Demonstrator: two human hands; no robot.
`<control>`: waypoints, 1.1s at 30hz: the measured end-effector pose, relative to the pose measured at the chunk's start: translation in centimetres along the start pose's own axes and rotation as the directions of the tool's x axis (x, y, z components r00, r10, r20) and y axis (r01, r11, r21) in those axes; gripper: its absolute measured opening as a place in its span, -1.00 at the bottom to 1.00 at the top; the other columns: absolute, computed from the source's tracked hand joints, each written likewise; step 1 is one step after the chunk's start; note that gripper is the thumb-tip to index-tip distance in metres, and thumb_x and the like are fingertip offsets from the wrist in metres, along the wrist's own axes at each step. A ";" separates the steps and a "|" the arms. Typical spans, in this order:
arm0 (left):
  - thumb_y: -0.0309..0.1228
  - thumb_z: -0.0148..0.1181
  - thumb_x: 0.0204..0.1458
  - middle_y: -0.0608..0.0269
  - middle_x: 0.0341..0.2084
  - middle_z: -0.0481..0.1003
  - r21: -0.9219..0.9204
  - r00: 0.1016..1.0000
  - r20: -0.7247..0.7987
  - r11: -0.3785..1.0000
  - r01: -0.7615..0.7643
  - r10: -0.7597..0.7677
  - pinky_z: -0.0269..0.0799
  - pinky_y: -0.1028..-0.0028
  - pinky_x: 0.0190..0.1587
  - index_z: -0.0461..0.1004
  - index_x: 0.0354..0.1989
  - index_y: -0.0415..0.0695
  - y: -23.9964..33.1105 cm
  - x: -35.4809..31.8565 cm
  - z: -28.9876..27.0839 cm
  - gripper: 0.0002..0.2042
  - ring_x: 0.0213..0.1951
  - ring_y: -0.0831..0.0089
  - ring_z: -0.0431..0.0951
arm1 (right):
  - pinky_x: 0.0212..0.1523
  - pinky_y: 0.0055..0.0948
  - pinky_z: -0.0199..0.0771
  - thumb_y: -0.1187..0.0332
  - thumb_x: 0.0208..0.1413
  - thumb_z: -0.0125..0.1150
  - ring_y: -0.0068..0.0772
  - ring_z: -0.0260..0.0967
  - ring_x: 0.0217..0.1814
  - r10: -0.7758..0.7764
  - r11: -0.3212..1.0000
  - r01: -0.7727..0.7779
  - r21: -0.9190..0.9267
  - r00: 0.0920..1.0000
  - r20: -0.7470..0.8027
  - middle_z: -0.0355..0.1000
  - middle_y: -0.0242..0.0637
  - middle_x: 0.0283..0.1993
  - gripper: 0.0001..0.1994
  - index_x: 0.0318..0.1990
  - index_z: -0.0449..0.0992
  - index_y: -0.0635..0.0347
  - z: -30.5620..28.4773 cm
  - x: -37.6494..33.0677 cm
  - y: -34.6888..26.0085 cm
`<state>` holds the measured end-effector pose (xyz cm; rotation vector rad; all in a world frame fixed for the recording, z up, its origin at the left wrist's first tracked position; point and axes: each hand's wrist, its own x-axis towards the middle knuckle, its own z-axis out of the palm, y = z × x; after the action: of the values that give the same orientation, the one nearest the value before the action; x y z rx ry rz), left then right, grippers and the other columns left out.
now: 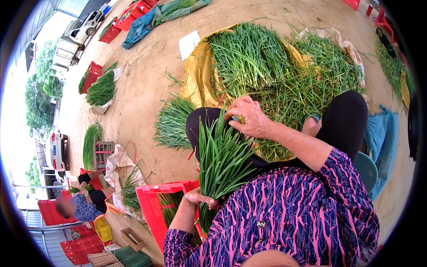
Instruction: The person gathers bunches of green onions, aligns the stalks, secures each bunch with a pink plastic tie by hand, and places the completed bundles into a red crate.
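A thick bunch of garlic chives [222,155] lies across my lap, its leaves fanning away from me. My left hand [202,197] is wrapped round the bunch at its near end. Above my knee, my right hand [249,116] is closed by the bunch's far tips. A small yellowish thing [240,119] shows between its fingers, too small to name. A thin red strip [220,100] sticks up beside that hand. Past my knees, a big pile of chives [251,55] rests on a yellow woven sheet [198,71], with loose, messier greens [327,66] to its right.
A red plastic crate [155,209] holding tied bunches stands at my left. More chives [173,122] lie beyond my left knee. A teal stool or basin [365,171] and blue sheet [386,142] are at my right. Another person [89,202] sits far left, near crates; vehicles [58,149] are parked beyond.
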<state>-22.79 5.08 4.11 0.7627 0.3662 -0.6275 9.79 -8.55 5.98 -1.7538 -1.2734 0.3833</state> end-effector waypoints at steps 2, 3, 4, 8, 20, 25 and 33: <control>-0.42 0.37 -0.17 0.18 -0.61 0.43 0.004 1.000 0.002 1.000 0.001 -0.001 0.35 0.40 -0.50 0.45 -0.10 -0.39 0.0 0.0 0.0 -0.55 -0.60 0.40 0.41 | 0.20 -0.04 0.03 0.34 -0.03 0.26 -0.21 0.12 0.16 0.016 1.000 -0.016 -0.015 1.000 0.026 0.34 -0.36 -0.10 -0.76 -0.15 0.53 -0.04 0.1 0.1 -0.1; -0.42 0.37 -0.17 0.16 -0.63 0.43 -0.001 1.000 0.000 1.000 -0.006 0.006 0.33 0.40 -0.50 0.44 -0.12 -0.40 0.0 0.0 0.0 -0.56 -0.61 0.39 0.41 | 0.18 -0.05 0.04 0.32 -0.02 0.23 -0.20 0.13 0.15 0.036 0.999 -0.035 -0.041 0.999 0.025 0.36 -0.36 -0.11 -0.77 -0.16 0.54 -0.06 0.3 0.1 0.2; -0.43 0.37 -0.16 0.15 -0.64 0.42 -0.005 1.000 0.000 1.000 -0.012 0.012 0.31 0.41 -0.51 0.43 -0.13 -0.40 0.0 0.0 0.1 -0.57 -0.62 0.38 0.41 | 0.15 -0.06 0.06 0.30 -0.02 0.19 -0.20 0.14 0.14 0.056 0.996 -0.055 -0.067 0.998 0.022 0.37 -0.37 -0.12 -0.79 -0.17 0.55 -0.08 0.6 0.2 0.4; -0.44 0.37 -0.16 0.13 -0.64 0.42 -0.021 1.000 -0.005 1.000 -0.018 0.018 0.30 0.42 -0.52 0.42 -0.14 -0.41 -0.2 0.1 0.1 -0.58 -0.62 0.38 0.41 | 0.13 -0.08 0.09 0.24 0.03 0.11 -0.23 0.18 0.09 0.085 0.994 -0.074 -0.077 0.983 0.160 0.41 -0.38 -0.20 -0.79 -0.18 0.57 -0.10 0.7 0.2 1.0; -0.43 0.38 -0.16 0.12 -0.64 0.42 0.003 1.000 0.004 1.000 -0.020 0.020 0.30 0.42 -0.52 0.42 -0.15 -0.41 -0.2 0.0 0.0 -0.58 -0.62 0.36 0.42 | 0.16 -0.22 0.14 0.20 0.10 0.18 -0.32 0.28 0.00 0.063 0.989 -0.096 0.116 0.964 0.257 0.47 -0.38 -0.20 -0.78 -0.13 0.58 -0.03 -0.6 0.5 0.0; -0.42 0.38 -0.16 0.12 -0.64 0.42 0.009 1.000 -0.006 1.000 -0.017 0.017 0.30 0.41 -0.52 0.42 -0.14 -0.41 -0.1 0.1 0.1 -0.57 -0.61 0.36 0.42 | 0.14 -0.23 0.10 0.15 -0.03 0.34 -0.40 0.30 -0.04 0.051 0.957 -0.131 0.258 0.954 0.295 0.48 -0.44 -0.31 -0.75 -0.20 0.61 -0.04 -1.3 0.7 -0.6; -0.42 0.39 -0.17 0.13 -0.58 0.48 -0.018 1.000 0.006 1.000 0.006 -0.006 0.41 0.40 -0.45 0.44 -0.09 -0.39 -0.3 -0.2 -0.3 -0.54 -0.57 0.39 0.46 | 0.16 -0.24 -0.02 0.18 -0.07 0.38 -0.42 0.27 -0.04 -0.057 0.998 0.055 0.019 0.983 0.172 0.41 -0.50 -0.42 -0.83 -0.33 0.63 -0.04 -0.4 0.7 -1.4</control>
<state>-23.20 5.19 3.90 0.7424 0.3686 -0.6307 9.53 -8.06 7.50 -1.6980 -1.4359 0.5198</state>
